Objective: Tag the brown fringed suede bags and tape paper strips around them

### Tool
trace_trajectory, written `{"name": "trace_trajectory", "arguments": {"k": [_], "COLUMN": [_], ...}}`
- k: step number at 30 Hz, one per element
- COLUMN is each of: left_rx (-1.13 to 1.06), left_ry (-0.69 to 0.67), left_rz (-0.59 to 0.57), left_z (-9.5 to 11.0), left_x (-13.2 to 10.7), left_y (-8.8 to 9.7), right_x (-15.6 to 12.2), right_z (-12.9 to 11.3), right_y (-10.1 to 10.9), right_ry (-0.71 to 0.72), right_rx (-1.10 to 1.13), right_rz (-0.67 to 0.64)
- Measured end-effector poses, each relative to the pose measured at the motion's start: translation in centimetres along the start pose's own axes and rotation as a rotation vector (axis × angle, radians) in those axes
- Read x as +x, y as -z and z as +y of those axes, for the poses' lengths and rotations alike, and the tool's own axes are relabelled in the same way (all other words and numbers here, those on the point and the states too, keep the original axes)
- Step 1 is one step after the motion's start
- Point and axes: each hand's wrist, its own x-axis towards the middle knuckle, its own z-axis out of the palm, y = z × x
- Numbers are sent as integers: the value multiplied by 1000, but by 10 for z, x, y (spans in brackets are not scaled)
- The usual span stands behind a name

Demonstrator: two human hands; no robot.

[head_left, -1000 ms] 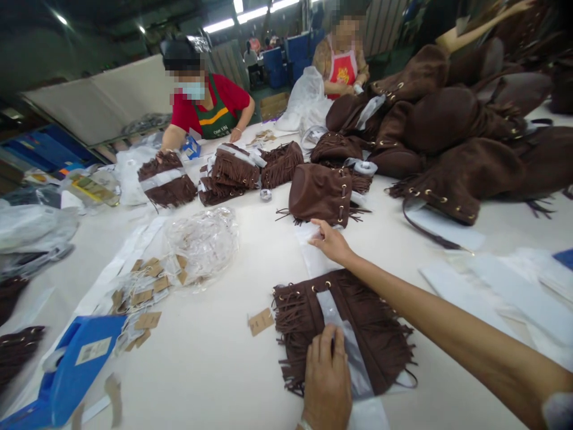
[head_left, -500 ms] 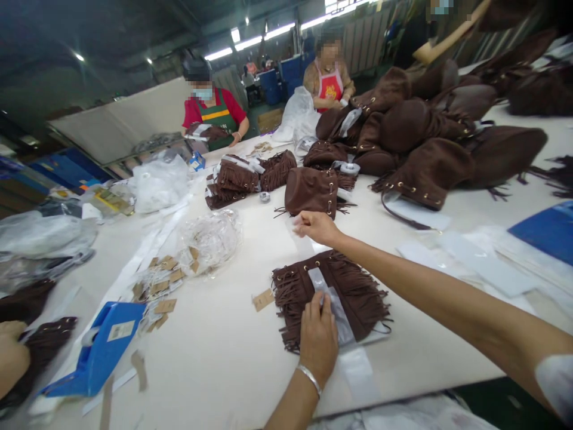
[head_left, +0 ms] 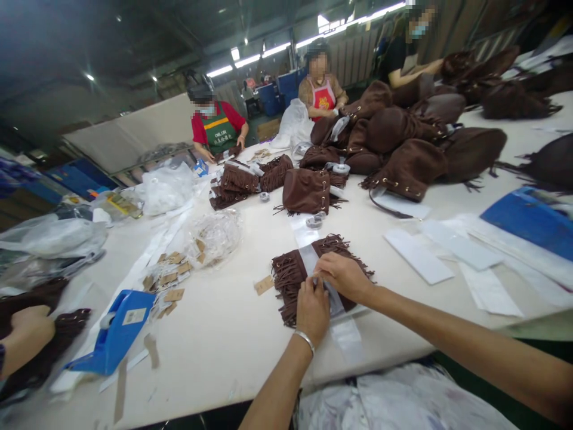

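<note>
A flat brown fringed suede bag (head_left: pixel 293 276) lies on the white table (head_left: pixel 215 340) in front of me, with a clear plastic strip (head_left: pixel 344 327) running across it and past its near edge. My left hand (head_left: pixel 312 309) rests on the bag's near part, fingers curled down onto the strip. My right hand (head_left: pixel 344 275) sits beside it on the bag, fingers bent and pinching at the strip. A brown paper tag (head_left: pixel 264 285) lies just left of the bag. A small tape roll (head_left: pixel 314 222) sits beyond it.
A blue tape dispenser (head_left: pixel 114 332) and loose tags (head_left: pixel 172 269) lie left. A heap of brown bags (head_left: pixel 403 143) fills the far right; white strips (head_left: pixel 421 257) and a blue sheet (head_left: pixel 523 221) lie right. Several seated workers sit across. Another person's hand (head_left: pixel 27 340) shows at far left.
My right hand has come back from the far end of the strip near the upright bag to the bag beside my left hand. The view has tilted up and pulled away.
</note>
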Motion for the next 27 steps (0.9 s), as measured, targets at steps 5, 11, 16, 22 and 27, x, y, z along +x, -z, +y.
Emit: {"name": "trace_trajectory", "arguments": {"k": [5,11,16,22,27], "left_rx": [-29,-113,-163,-192,-193], "left_ry": [14,17,61,106,138], "left_rz": [-9,-11,-6,-4,-11], "left_z": [1,-3,-7,-7,-7], "left_x": [-1,0,4,7,10], "left_y": [6,10,7,6,7], "right_x": [-22,-33,-41,-43,-43], "right_z": [5,17,21,20,22], "right_y": [-20,-35,-38,-37,-36], "right_ry": [2,-43,-45,43,159], "right_rx": [-54,-22,-33,-91,-198], "right_rz": [-11,12,10,-57,-105]}}
